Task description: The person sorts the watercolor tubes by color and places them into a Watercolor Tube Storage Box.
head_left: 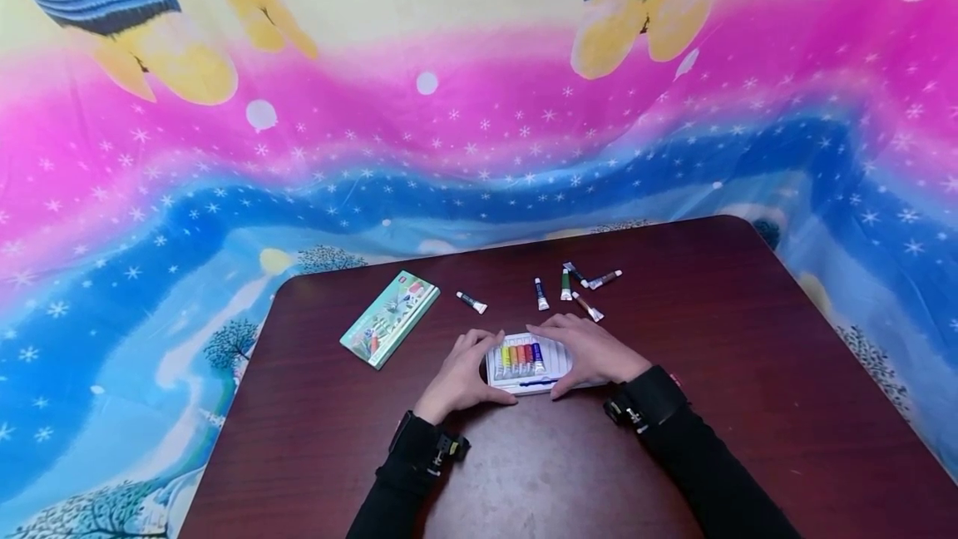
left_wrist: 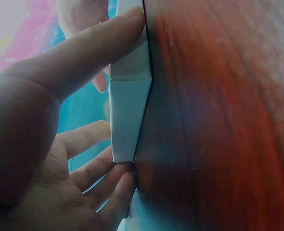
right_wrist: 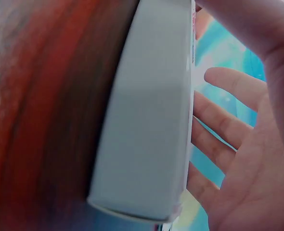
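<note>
A white tray [head_left: 555,356] lies on the table in front of me. Several paint tubes [head_left: 518,358], yellow through red to dark blue, fill its left part, and a thin dark blue brush [head_left: 540,383] runs along the near side. My left hand [head_left: 458,378] grips the tray's left end, thumb on the near wall and fingers around the far side. At the other end, my right hand [head_left: 596,351] holds it the same way, covering that corner. White tray walls [left_wrist: 127,120] show close up in both wrist views.
A green illustrated box [head_left: 391,319] lies at the left. Loose paint tubes lie beyond the tray: one dark tube [head_left: 471,302] near the box, a blue one [head_left: 541,294], a green one [head_left: 565,284] and several others at the right. A printed cloth [head_left: 449,131] hangs behind the table.
</note>
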{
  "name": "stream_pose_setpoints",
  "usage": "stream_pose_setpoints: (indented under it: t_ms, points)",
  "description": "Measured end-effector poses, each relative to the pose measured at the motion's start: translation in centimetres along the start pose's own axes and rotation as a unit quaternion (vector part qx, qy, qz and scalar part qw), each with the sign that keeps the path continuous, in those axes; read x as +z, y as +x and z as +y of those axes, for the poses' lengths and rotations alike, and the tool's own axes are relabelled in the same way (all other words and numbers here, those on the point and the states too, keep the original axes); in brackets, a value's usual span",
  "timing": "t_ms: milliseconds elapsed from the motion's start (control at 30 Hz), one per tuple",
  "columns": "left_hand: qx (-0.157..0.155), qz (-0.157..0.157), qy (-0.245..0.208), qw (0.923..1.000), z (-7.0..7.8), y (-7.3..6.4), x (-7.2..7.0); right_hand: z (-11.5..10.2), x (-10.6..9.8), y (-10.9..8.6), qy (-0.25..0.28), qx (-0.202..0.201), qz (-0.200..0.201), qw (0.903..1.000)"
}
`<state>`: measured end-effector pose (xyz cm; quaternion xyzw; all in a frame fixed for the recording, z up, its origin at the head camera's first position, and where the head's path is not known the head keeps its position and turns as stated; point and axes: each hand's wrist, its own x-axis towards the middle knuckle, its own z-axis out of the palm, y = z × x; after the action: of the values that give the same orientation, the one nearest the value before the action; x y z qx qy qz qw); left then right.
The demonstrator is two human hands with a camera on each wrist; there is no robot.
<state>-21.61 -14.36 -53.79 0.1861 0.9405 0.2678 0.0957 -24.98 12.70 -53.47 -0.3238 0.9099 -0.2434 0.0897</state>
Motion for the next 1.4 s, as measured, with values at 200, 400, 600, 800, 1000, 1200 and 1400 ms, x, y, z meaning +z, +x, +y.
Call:
stream_pose_setpoints:
  t_ms: [200,400,600,800,1000,1200,1400]
  points:
    - [-0.001,-0.004,0.0,1.0,-0.1,0.0,0.1,0.2,0.2,-0.3,0.012,0.005,-0.002,0.9999]
    - [-0.008,0.001,-0.003,1.0,-0.1,-0.1,-0.1,0.9,-0.4,-1.4,0.021,0.009,0.003,0.9997]
    - [-0.006,0.006,-0.005,1.0,-0.1,-0.1,-0.2,2.0,-0.9,-2.6,0.057,0.044,-0.008,0.9974]
    - [-0.008,-0.001,0.001,1.0,-0.3,0.1,-0.2,2.5,-0.8,-2.6,0.065,0.059,-0.011,0.9961]
    - [-0.005,-0.005,0.004,1.0,-0.4,0.2,-0.3,2.5,-0.8,-2.7,0.073,0.05,-0.013,0.996]
    - [-0.006,-0.008,0.004,0.9999,-0.2,0.1,-0.2,2.3,-1.8,-3.0,0.079,0.043,0.008,0.9959]
    - [-0.006,-0.004,0.005,1.0,-0.1,0.2,-0.1,2.6,-3.4,-0.9,0.052,0.048,0.094,0.993]
